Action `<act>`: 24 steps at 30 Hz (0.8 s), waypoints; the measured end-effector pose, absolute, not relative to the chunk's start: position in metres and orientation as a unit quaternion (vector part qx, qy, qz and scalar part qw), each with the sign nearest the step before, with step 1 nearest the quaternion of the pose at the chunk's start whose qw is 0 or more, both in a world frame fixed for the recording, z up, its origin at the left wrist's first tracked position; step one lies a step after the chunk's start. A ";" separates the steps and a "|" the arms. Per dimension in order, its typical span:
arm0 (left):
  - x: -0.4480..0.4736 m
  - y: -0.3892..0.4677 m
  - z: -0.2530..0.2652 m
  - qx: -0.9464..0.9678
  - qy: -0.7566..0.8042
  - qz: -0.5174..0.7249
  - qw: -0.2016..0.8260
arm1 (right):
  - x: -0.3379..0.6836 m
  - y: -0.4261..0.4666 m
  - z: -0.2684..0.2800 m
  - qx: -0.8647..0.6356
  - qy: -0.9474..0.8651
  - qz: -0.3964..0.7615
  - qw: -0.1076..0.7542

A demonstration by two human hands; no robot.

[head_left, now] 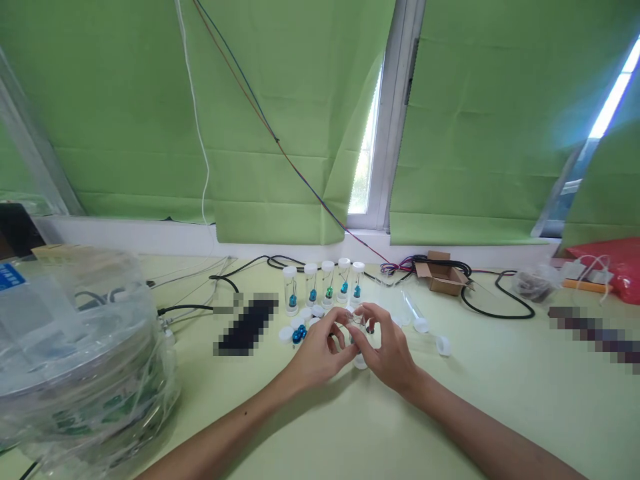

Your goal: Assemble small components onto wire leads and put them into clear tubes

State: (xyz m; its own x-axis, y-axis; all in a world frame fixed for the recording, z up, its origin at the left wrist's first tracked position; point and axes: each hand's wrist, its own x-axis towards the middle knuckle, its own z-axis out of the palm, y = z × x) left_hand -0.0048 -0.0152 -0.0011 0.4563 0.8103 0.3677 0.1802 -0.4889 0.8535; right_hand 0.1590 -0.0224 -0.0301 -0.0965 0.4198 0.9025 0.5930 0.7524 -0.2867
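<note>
My left hand (320, 348) and my right hand (386, 348) meet over the table, fingers bent and closed at the upper part of a clear tube (356, 320). Its white end cap (361, 362) shows below the fingers; most of the tube is hidden, and I cannot make out what is inside. Just behind stand several capped clear tubes (328, 285), each with a small blue or green piece on thin stems. Shiny blue balls (299, 334) lie left of my left hand, among loose white caps (286, 334).
Clear tubes with white ends (421, 325) lie to the right, near another white cap (443, 345). Behind them are a small cardboard box (441, 275) and black cables (500, 313). Plastic-wrapped reels (90, 373) fill the left side. A red bag (613, 267) lies far right.
</note>
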 end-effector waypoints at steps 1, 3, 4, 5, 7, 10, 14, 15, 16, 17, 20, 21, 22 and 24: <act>-0.004 -0.017 -0.001 0.770 0.330 0.406 0.364 | 0.159 -0.022 -0.030 -0.344 -0.737 -0.072 0.578; -0.003 -0.019 -0.001 0.780 0.336 0.410 0.332 | 0.159 -0.022 -0.031 -0.344 -0.738 -0.065 0.577; -0.003 -0.020 -0.002 0.783 0.336 0.413 0.323 | 0.159 -0.023 -0.031 -0.345 -0.738 -0.059 0.578; -0.003 -0.020 -0.002 0.784 0.336 0.416 0.316 | 0.159 -0.023 -0.032 -0.347 -0.737 -0.050 0.578; -0.004 -0.021 -0.004 0.786 0.336 0.421 0.303 | 0.159 -0.024 -0.032 -0.351 -0.737 -0.028 0.577; -0.006 -0.021 -0.005 0.795 0.335 0.418 0.283 | 0.158 -0.024 -0.032 -0.354 -0.738 -0.007 0.574; -0.008 -0.021 -0.007 0.809 0.332 0.407 0.263 | 0.158 -0.025 -0.031 -0.352 -0.740 -0.003 0.572; -0.008 -0.021 -0.007 0.812 0.330 0.406 0.258 | 0.158 -0.025 -0.031 -0.353 -0.740 -0.002 0.572; -0.008 -0.020 -0.008 0.815 0.326 0.407 0.253 | 0.158 -0.025 -0.031 -0.353 -0.740 0.000 0.572; -0.008 -0.020 -0.009 0.817 0.322 0.407 0.250 | 0.158 -0.025 -0.031 -0.355 -0.740 0.003 0.571; -0.008 -0.018 -0.014 0.820 0.313 0.413 0.242 | 0.157 -0.025 -0.030 -0.361 -0.741 0.007 0.566; -0.007 -0.017 -0.015 0.820 0.310 0.417 0.239 | 0.157 -0.025 -0.030 -0.362 -0.742 0.006 0.564; -0.007 -0.017 -0.017 0.820 0.307 0.421 0.237 | 0.157 -0.026 -0.030 -0.362 -0.742 0.006 0.564; -0.006 -0.017 -0.019 0.819 0.299 0.429 0.237 | 0.157 -0.026 -0.030 -0.361 -0.743 0.005 0.564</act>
